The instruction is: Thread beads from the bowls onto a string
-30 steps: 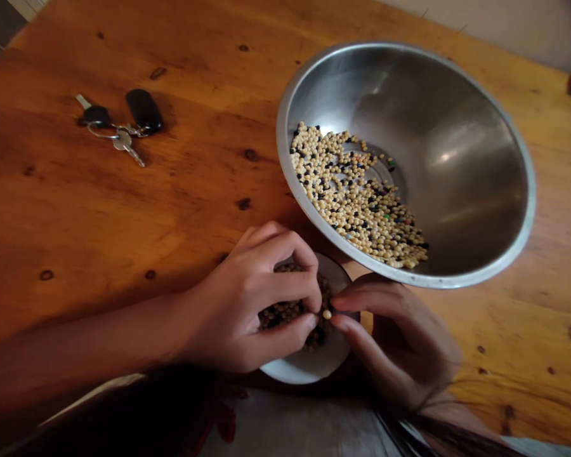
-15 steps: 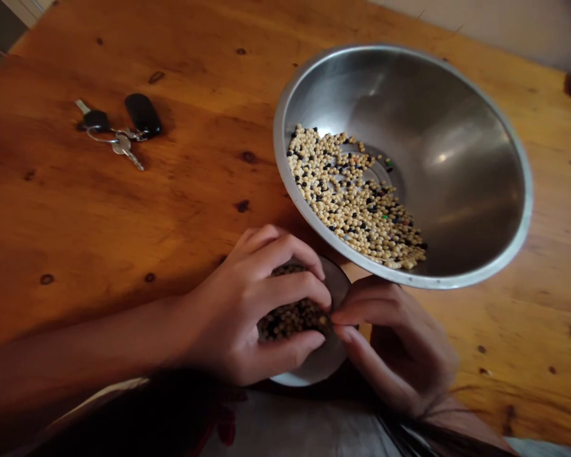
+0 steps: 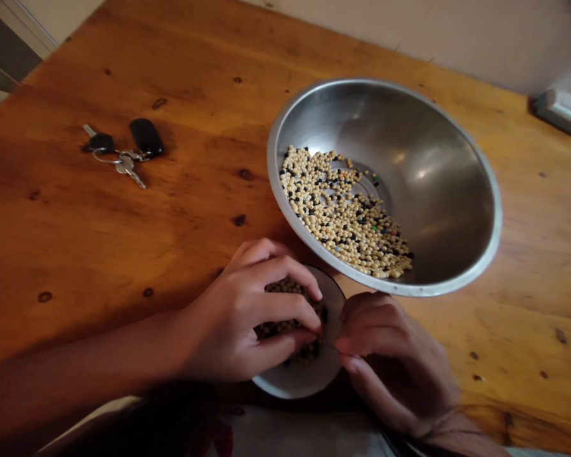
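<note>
My left hand (image 3: 261, 311) reaches over a small white bowl (image 3: 285, 384) that holds tan and dark beads (image 3: 285, 287). Its thumb and index finger meet in a pinch above the beads; whatever is between the tips is too small to make out. At the right rim of that bowl, my right hand (image 3: 394, 355) has thumb and index finger pressed together, a short gap from the left fingertips. A faint thin line seems to run from the right pinch toward the left one, too fine to name. My left hand covers part of the beads.
A large steel bowl (image 3: 447, 209) tilts toward me just beyond my hands, with cream, black and a few coloured beads (image 3: 337, 216) gathered low inside. Keys with a black fob (image 3: 146, 137) lie on the wooden table (image 3: 195, 209) at left. A pale object (image 3: 564, 114) sits far right.
My fingertips have drawn slightly apart, the left pinch closing and moving a little left. The view has shifted, so the steel bowl and keys appear lower.
</note>
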### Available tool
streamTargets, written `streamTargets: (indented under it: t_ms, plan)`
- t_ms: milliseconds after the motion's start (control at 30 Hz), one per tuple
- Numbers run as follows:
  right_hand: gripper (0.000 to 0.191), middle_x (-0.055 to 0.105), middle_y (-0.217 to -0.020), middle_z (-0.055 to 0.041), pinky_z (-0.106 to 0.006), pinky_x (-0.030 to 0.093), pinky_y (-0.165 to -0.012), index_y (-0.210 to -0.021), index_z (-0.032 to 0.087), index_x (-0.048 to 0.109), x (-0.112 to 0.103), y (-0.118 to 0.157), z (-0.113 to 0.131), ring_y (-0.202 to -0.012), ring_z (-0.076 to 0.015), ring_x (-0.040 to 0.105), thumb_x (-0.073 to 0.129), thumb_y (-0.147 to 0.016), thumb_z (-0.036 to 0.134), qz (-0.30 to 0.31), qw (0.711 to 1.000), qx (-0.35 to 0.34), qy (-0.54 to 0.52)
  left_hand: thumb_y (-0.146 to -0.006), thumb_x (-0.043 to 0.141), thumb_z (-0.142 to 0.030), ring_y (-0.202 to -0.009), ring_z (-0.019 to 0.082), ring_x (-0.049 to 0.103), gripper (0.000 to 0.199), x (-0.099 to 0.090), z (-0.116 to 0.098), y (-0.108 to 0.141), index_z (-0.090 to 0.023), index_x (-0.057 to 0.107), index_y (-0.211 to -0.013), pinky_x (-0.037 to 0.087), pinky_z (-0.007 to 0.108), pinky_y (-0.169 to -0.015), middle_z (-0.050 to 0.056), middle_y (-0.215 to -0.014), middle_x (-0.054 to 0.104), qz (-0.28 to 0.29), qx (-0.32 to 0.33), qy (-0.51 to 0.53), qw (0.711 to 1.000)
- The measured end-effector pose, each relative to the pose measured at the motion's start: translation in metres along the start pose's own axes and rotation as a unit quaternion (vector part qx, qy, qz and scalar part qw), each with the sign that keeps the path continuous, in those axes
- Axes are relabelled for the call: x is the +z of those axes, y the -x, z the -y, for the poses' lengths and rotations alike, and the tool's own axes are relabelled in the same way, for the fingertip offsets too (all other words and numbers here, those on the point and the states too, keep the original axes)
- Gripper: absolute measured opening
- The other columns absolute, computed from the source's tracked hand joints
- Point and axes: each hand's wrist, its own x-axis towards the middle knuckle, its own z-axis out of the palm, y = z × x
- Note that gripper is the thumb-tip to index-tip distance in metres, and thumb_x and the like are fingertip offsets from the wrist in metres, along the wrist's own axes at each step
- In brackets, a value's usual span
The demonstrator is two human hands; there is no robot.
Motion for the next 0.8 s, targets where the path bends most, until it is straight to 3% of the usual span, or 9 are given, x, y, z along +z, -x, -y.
streamTargets:
  t_ms: [167, 400, 533, 600, 667, 800]
  plan:
    - [0.017, 0.063, -0.068, -0.0023, -0.028, 0.055, -0.062, -0.087, 0.015, 0.061, -0.006, 0.001, -0.001, -0.062, -0.0124, 0.060, 0.062, -0.073, 0.005, 0.019, 0.998, -0.054, 0.011, -0.076, 0.064, -0.013, -0.093, 0.016, 0.052, 0.012, 0.001, 0.001, 0.002, -0.024, 0.067, -0.079, 0.036, 0.031, -0.087, 0.000, -0.096, 0.066, 0.003, -0.005, 0.003, 1.000]
    - [0.010, 0.062, -0.068, -0.0029, -0.027, 0.053, -0.055, -0.092, 0.016, 0.059, 0.000, 0.005, -0.003, -0.061, -0.0130, 0.058, 0.058, -0.082, 0.013, -0.016, 0.997, -0.070, 0.026, -0.078, 0.064, -0.013, -0.086, 0.014, 0.052, 0.009, 0.002, 0.001, 0.004, -0.022, 0.064, -0.080, 0.034, 0.032, -0.086, -0.003, -0.084, 0.067, 0.022, 0.021, 0.009, 0.999]
    - [0.028, 0.067, -0.081, -0.0047, -0.031, 0.055, -0.065, -0.109, 0.020, 0.059, -0.027, -0.003, 0.007, -0.078, -0.0177, 0.063, 0.056, -0.083, 0.011, -0.020, 0.981, -0.091, 0.168, -0.081, 0.063, -0.015, -0.081, 0.014, 0.052, 0.006, 0.002, 0.001, 0.003, -0.021, 0.063, -0.081, 0.034, 0.032, -0.085, -0.003, -0.077, 0.066, 0.010, 0.020, 0.014, 1.000]
    - [0.035, 0.067, -0.082, -0.0027, -0.030, 0.052, -0.061, -0.108, 0.026, 0.061, -0.050, -0.013, 0.013, -0.073, -0.0169, 0.062, 0.055, -0.080, 0.006, -0.055, 0.958, -0.105, 0.262, -0.081, 0.062, -0.016, -0.081, 0.014, 0.052, 0.007, 0.003, 0.001, 0.003, -0.022, 0.064, -0.082, 0.034, 0.032, -0.084, -0.003, -0.076, 0.066, 0.002, 0.019, 0.020, 1.000]
    - [0.032, 0.066, -0.081, -0.0017, -0.031, 0.051, -0.063, -0.104, 0.028, 0.063, -0.069, -0.026, 0.012, -0.070, -0.0170, 0.062, 0.058, -0.080, 0.008, -0.081, 0.932, -0.063, 0.349, -0.081, 0.061, -0.014, -0.081, 0.015, 0.052, 0.009, 0.004, 0.002, 0.004, -0.022, 0.065, -0.081, 0.034, 0.032, -0.085, -0.003, -0.075, 0.066, -0.009, 0.026, 0.025, 0.999]
    - [0.012, 0.071, -0.083, -0.0009, -0.031, 0.050, -0.065, -0.092, 0.024, 0.067, -0.083, -0.058, -0.016, -0.076, -0.0175, 0.065, 0.056, -0.087, 0.026, 0.107, 0.890, -0.003, 0.443, -0.082, 0.060, -0.014, -0.081, 0.015, 0.051, 0.009, 0.006, 0.002, 0.006, -0.022, 0.064, -0.081, 0.036, 0.031, -0.082, -0.003, -0.074, 0.066, -0.037, 0.023, 0.033, 0.998]
